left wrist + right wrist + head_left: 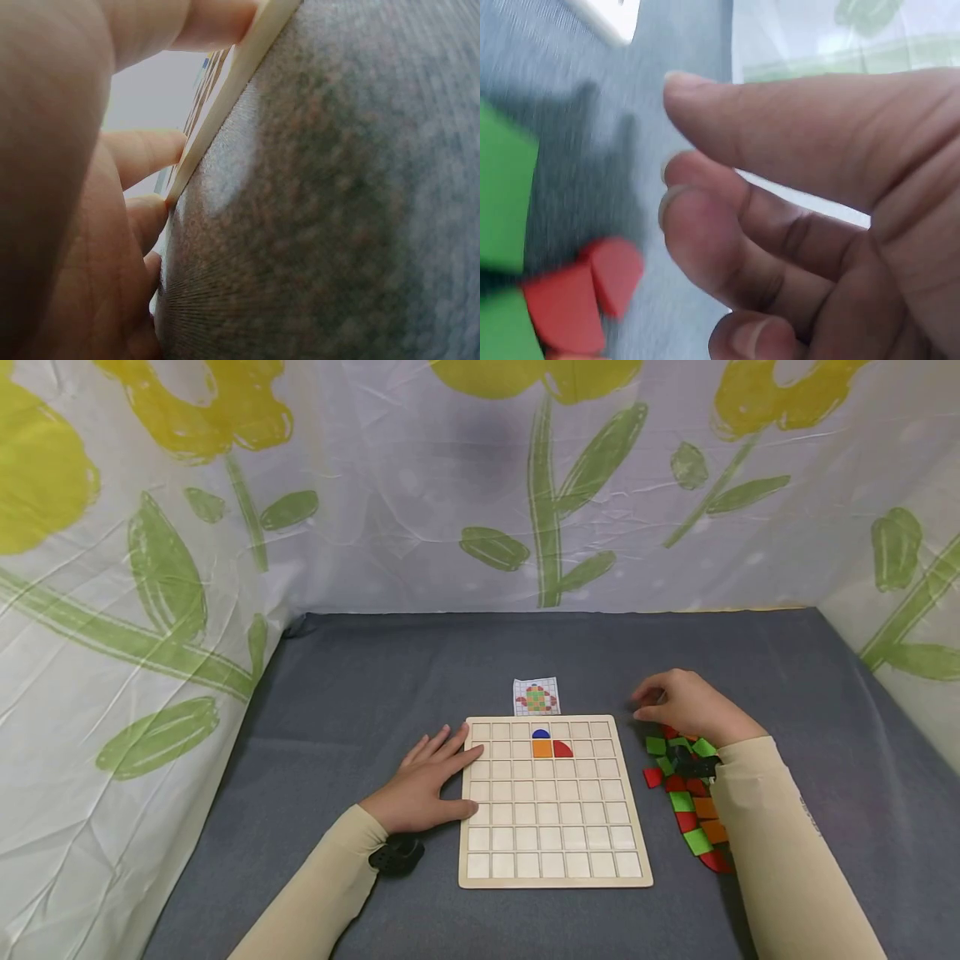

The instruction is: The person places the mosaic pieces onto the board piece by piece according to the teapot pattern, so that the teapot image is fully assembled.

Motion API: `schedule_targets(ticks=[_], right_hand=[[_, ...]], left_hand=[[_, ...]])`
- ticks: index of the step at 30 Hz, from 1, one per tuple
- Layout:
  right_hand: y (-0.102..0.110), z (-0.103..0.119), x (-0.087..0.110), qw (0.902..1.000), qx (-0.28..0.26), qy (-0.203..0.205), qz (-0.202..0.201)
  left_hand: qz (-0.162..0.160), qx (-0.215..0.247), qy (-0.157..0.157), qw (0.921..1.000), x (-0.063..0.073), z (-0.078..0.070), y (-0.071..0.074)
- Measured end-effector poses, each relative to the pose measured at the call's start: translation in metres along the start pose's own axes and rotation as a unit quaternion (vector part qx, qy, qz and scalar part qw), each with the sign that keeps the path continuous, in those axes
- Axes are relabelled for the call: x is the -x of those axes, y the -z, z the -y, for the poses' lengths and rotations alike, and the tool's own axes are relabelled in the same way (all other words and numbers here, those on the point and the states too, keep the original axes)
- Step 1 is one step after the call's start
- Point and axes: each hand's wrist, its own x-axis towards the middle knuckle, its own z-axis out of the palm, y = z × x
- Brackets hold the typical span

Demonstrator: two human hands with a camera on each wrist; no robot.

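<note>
A wooden grid board (536,815) lies on the cloth. In its upper cells sit a blue half-round piece (541,735), an orange square piece (542,748) and a red quarter-round piece (562,749). My left hand (431,785) rests at the board's left edge with fingers spread, thumb and index finger touching the rim. Beyond the board's right side, my right hand (686,706) hovers near the far end of a pile of pieces. Its fingers are loosely bent, with a gap between thumb and fingers and nothing visible in it.
The pile holds green squares (681,802), orange squares (715,832) and red pieces (653,777); my right forearm and wrist camera partly cover it. A small card (536,697) with a coloured grid pattern lies against the board's far edge. Flower-printed curtains (405,527) enclose the table.
</note>
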Motion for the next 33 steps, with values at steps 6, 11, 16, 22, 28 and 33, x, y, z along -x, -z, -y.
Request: schedule_targets(ticks=[6, 11, 16, 22, 28, 33], right_hand=[[0.005, -0.012, 0.002, 0.9998, 0.011, -0.018, -0.006], [0.006, -0.016, 0.003, 0.9991, 0.027, -0.033, -0.003], [0.004, -0.019, 0.004, 0.9979, 0.030, -0.056, 0.013], [0.003, -0.020, 0.003, 0.9980, 0.022, -0.057, 0.016], [0.004, -0.017, 0.001, 0.9986, 0.009, -0.046, 0.027], [0.003, -0.012, 0.001, 0.9992, 0.005, -0.028, 0.029]], left_hand=[[-0.002, 0.002, -0.001, 1.0000, 0.000, 0.002, -0.001], [0.001, 0.002, 0.002, 1.0000, 0.001, 0.000, 0.000], [0.004, 0.000, 0.007, 1.0000, 0.000, -0.001, 0.001], [0.004, 0.000, 0.006, 1.0000, 0.000, -0.001, 0.000], [0.001, -0.004, 0.007, 1.0000, -0.001, 0.000, 0.000], [0.003, -0.003, 0.008, 1.0000, -0.001, 0.000, -0.001]])
